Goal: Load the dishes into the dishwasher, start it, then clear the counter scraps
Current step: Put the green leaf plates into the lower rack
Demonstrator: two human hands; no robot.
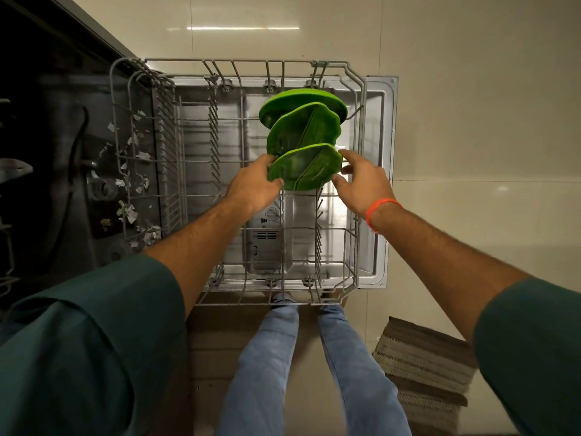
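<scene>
Three green plates stand on edge in the grey wire dishwasher rack (358, 89), which is pulled out over the open door (382, 184). The nearest green plate (306, 166) is tilted between my two hands. My left hand (254, 184) grips its left rim, thumb in front and fingers behind. My right hand (361, 180) pinches its right rim between thumb and fingers. A middle green plate (305, 127) and a far green plate (301, 97) lean in the tines behind it.
The dark dishwasher tub (72, 171) lies to the left, with pale scraps (129, 212) scattered along the rack's left side. A stack of folded cardboard (430, 372) sits on the floor at the right. My legs in jeans stand below the rack's front edge.
</scene>
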